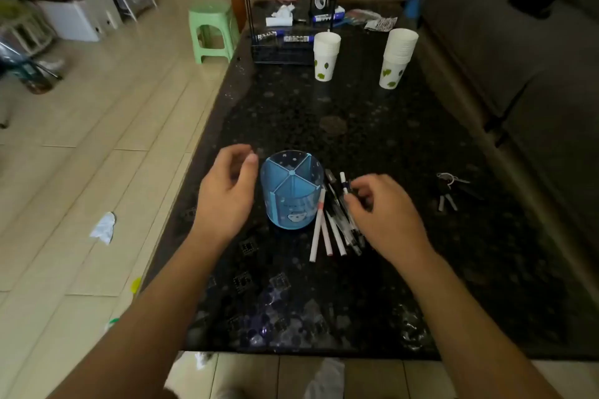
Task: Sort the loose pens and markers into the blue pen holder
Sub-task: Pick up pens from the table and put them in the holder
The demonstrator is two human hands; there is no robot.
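Note:
The round blue pen holder [291, 194], split into several compartments that look empty, stands on the dark speckled table [356, 126]. Just to its right lies a loose pile of pens and markers [330, 227], white and black ones. My left hand [227, 191] hovers beside the holder's left wall, fingers curled and apart, holding nothing. My right hand [379, 207] rests over the right side of the pile; its fingertips pinch the upper end of a white pen with a dark band [344, 183].
Two stacks of white paper cups [325, 55] [398, 57] stand further back. A black wire basket [282, 45] with markers sits behind them. Keys [449, 188] lie to the right. A grey sofa [518, 74] borders the table's right side; a green stool [212, 31] stands on the floor to the left.

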